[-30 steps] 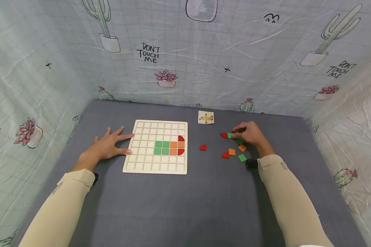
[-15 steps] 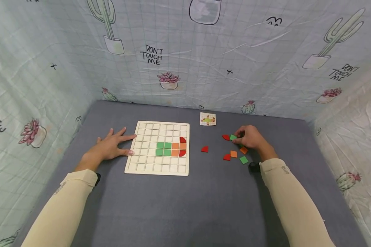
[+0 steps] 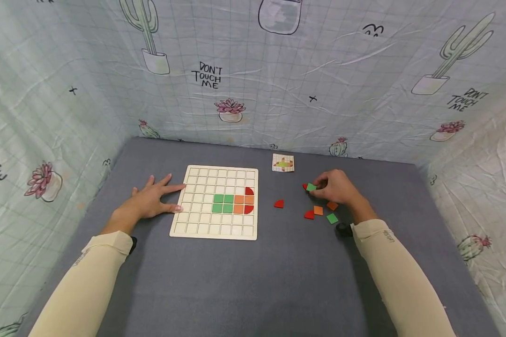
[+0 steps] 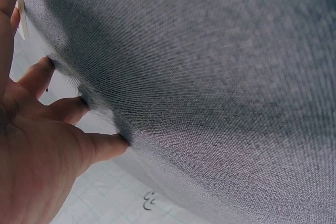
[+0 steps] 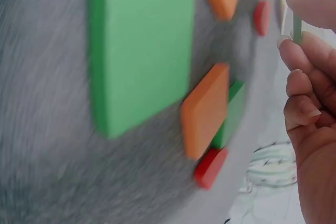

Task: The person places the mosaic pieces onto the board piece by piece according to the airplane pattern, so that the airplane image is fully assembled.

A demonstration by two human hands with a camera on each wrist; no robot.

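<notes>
My right hand (image 3: 337,188) pinches a green square tile (image 3: 311,187) between thumb and fingers; in the right wrist view the tile (image 5: 297,29) shows edge-on. In the head view it partly covers a red quarter-circle piece (image 3: 305,186). On the left, my left hand (image 3: 149,199) has its fingers spread on the cloth, index fingertip and thumb at the left edge of a pale gridded board (image 3: 197,201). Green squares (image 3: 223,203), orange squares (image 3: 238,204) and two red quarter-circles (image 3: 249,191) sit in the board's right half.
Below my right hand lie loose pieces: an orange square (image 3: 318,210), another orange tile (image 3: 332,205), a green square (image 3: 332,218) and a red quarter-circle (image 3: 309,214). One red piece (image 3: 279,203) lies nearer the board. A small patterned card (image 3: 283,163) is at the back.
My right hand has shifted slightly left with the green tile, which now covers more of the red piece behind it. The left hand and board stay put; the head view has shifted slightly.
</notes>
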